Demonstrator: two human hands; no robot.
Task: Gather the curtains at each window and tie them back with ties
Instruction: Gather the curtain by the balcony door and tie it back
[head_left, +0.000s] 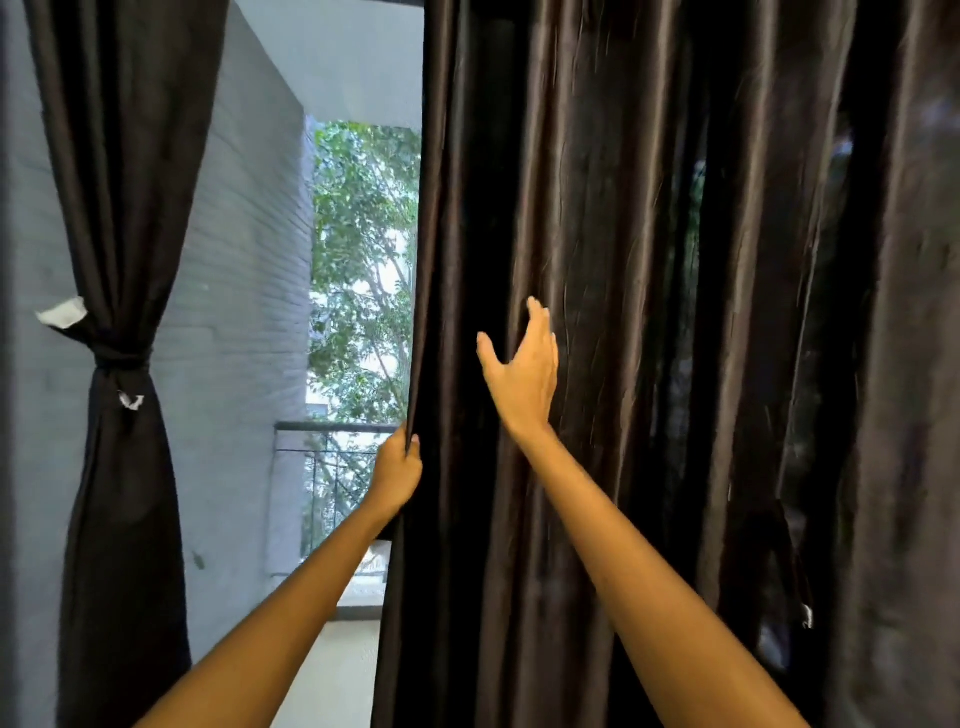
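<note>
Our left fingers (413, 447) pinch the loose curtain (649, 312) at its left edge; our right fingers (537, 317) spread wide, flat against its folds higher up. Both arms reach forward and up. We count two curtains: the other curtain (124, 208), far left, is cinched by one tie (122, 358). Between them stand a railing (337, 427) and trees (363, 234).

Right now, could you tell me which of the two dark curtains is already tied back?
The left curtain, cinched by a tie. The right curtain hangs loose.
</note>
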